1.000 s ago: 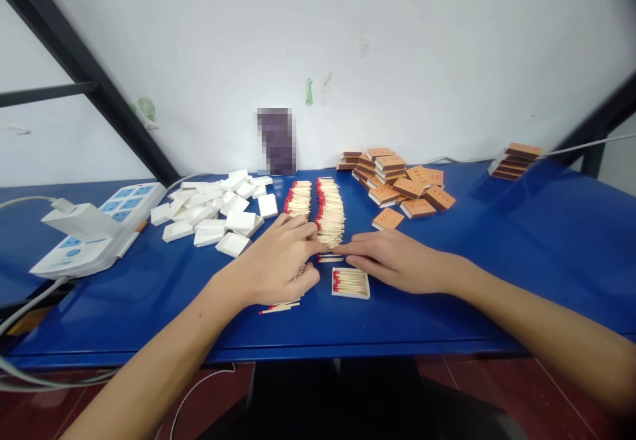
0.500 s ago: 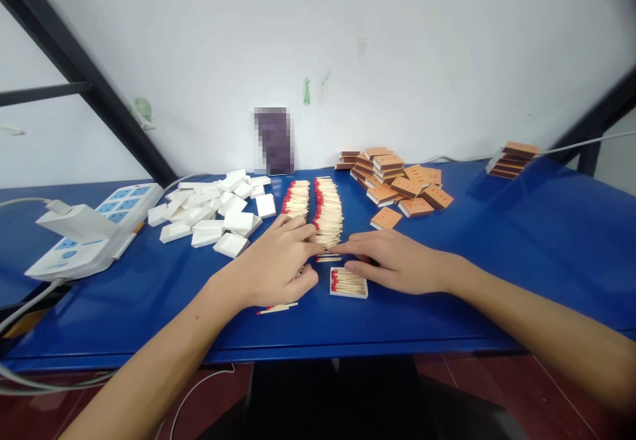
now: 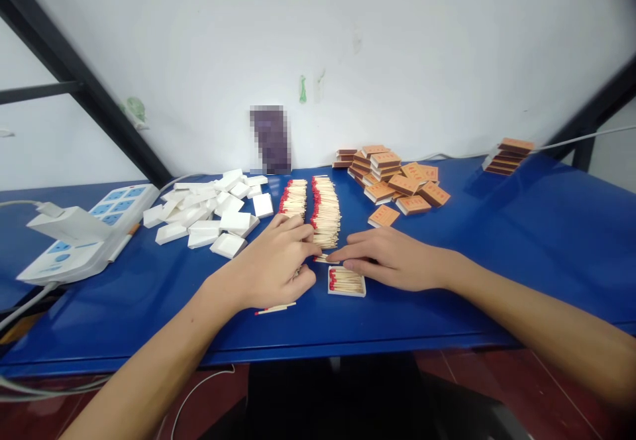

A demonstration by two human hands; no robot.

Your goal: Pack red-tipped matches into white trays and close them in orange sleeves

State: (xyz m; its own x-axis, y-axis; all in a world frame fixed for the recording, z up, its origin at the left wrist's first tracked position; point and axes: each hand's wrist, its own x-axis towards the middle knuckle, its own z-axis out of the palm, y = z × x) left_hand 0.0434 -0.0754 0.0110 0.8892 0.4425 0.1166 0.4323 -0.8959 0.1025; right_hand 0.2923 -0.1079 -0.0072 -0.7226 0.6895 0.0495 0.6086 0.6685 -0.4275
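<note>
Two rows of red-tipped matches [image 3: 325, 207] lie on the blue table [image 3: 497, 254]. My left hand [image 3: 275, 264] rests palm down at their near end, fingers curled over some loose matches, fingertips touching the pile. My right hand [image 3: 385, 258] lies flat beside it, index finger stretched out to a few matches between the pile and a small white tray [image 3: 346, 281] partly filled with matches. The tray sits just under my right fingers. A couple of stray matches [image 3: 275, 308] lie below my left hand.
A heap of empty white trays [image 3: 209, 211] lies at the left. Orange matchbox sleeves [image 3: 395, 178] are piled behind right, with a small stack [image 3: 507, 157] farther right. A white power strip with plug [image 3: 79, 231] sits at the far left. A wall is behind.
Both hands have barely moved; my right fingertips have drawn slightly closer to the matches at the pile's near end. The view has shifted a little.
</note>
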